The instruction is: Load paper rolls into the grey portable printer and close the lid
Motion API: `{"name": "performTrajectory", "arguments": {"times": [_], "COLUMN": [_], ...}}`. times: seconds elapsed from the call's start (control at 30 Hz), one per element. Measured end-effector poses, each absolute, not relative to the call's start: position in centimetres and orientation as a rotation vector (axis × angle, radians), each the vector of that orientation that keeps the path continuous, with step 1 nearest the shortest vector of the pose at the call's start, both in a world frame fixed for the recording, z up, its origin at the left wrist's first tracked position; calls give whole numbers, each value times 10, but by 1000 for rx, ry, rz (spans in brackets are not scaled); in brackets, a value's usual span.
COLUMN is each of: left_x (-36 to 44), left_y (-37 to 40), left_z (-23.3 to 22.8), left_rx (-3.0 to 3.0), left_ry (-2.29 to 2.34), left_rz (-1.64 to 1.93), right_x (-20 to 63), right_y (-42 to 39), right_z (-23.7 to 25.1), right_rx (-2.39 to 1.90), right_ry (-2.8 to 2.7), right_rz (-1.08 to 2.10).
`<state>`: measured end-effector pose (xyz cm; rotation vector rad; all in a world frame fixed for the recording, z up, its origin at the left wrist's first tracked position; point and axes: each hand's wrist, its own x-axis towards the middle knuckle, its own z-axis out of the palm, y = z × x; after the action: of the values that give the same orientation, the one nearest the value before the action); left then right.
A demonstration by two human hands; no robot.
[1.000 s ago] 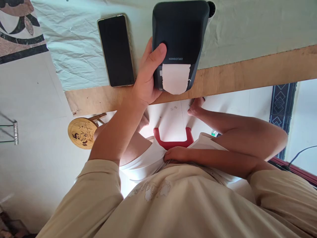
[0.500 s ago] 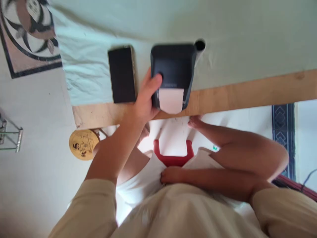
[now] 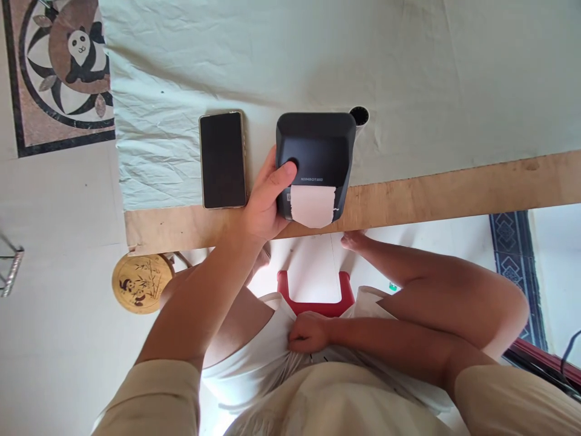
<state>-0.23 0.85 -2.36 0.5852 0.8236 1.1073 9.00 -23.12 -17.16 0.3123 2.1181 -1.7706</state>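
In my left hand (image 3: 265, 200) is a dark label printer (image 3: 315, 145) with "NIIMBOT" lettering on its top. The thumb lies on the printer's upper face near a round button, and the other fingers go round its left side, mostly hidden. A white paper label (image 3: 312, 206) sticks out of the end nearest me. My right hand (image 3: 311, 332) rests in my lap on the white shorts, its fingers curled closed, with nothing showing in them. Left of the printer a phone (image 3: 222, 160) with a dark screen lies on the cloth.
A pale green cloth (image 3: 431, 79) covers the table, leaving the wooden edge (image 3: 454, 181) bare. Behind the printer's right corner stands a dark-mouthed tube (image 3: 359, 116). Below the table are a round panda-decorated stool (image 3: 143, 283) and a red stool edge (image 3: 313, 307).
The view has shifted, so the table, phone and printer appear lower and look sharper. My left hand keeps hold of the printer; my right hand stays in my lap.
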Motion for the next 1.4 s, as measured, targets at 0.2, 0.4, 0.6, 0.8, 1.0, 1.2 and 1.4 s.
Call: {"name": "performTrajectory", "arguments": {"times": [0.2,0.4,0.6,0.8,1.0,1.2,1.4], "left_x": [-2,2,1,-1,7,8,2], "left_y": [9,11,11,13,14,15,14], "left_z": [-21,-20,-22,-30,-16,-11,-14], "left_rx": [497,583,607,660,553,472,351], "left_ry": [866,817,778,769,666,671,792], "left_rz": [1096,1074,1067,1058,1094,1132,1034], "right_x": [104,101,95,121,157,142,141], "right_y": [-211,-206,-223,-167,-42,19,7], "right_z": [-184,-191,-166,-89,30,20,-6], "right_rx": [445,567,678,807,1876,2318,2076], "right_ry": [2114,2130,2277,2830,3440,3692,3588], "right_rz": [-1644,-1501,-1459,-1530,-1253,-584,-489]}}
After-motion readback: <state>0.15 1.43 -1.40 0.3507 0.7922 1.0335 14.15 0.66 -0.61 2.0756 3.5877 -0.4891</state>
